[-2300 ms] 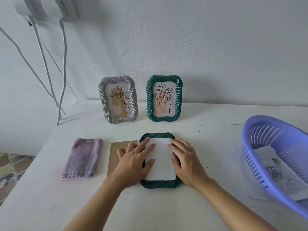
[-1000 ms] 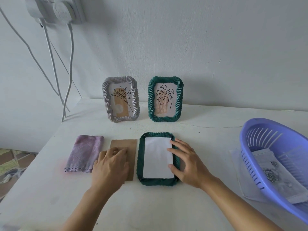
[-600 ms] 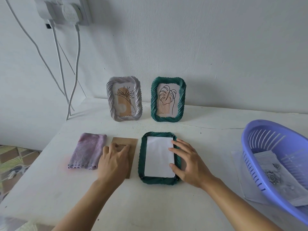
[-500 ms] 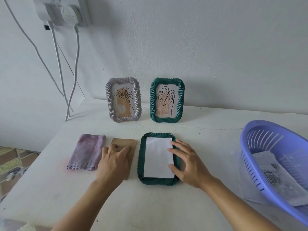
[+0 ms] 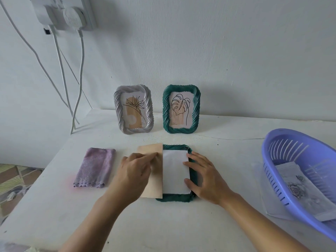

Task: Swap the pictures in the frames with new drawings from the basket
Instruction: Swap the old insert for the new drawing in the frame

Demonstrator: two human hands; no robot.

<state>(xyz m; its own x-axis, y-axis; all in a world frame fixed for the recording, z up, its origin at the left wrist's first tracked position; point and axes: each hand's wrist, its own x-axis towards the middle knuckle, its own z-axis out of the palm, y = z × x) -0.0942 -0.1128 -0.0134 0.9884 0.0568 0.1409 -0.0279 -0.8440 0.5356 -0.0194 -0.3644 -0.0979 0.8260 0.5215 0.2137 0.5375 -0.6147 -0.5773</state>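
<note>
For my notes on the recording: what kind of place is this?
Probably a home room: a white table against a wall, a socket with cables plugged in, and a plastic basket.

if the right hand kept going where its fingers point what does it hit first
The right hand, fingertips on the white sheet, would probably meet the brown backing board first; the left hand holds it there. Heights unclear.
</note>
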